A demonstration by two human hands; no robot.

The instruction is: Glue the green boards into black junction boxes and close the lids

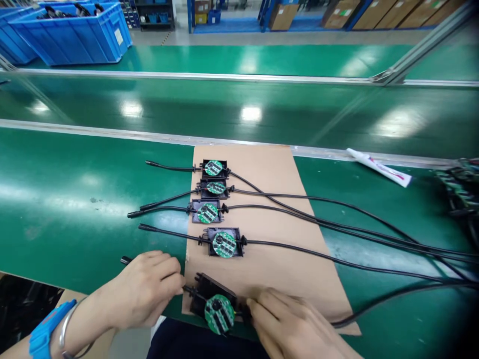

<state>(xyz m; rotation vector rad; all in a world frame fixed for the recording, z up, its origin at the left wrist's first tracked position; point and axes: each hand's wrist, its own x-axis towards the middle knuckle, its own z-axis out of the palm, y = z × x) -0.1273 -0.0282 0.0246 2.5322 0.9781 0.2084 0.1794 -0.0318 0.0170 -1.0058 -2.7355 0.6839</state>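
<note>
Closest to me, a black plastic housing (210, 288) sits tilted at the front edge of a cardboard sheet (269, 169). A round green circuit board (219, 314) lies over its near side. My left hand (149, 286) is closed around the short black cable (126, 260) leaving the housing's left end. My right hand (288, 319) pinches the longer black cable (374, 301) close to the housing's right end; its fingertips are partly hidden. Beyond them, several similar housings, such as the nearest one (241, 233), lie in a column, each with a green board and cables.
Long cables run right toward a dark pile of boards and wires (458, 189). A white tube (379, 167) lies on the green bench (75, 199) at right. Metal rails (112, 130) cross behind, and a blue bin (78, 37) stands far left.
</note>
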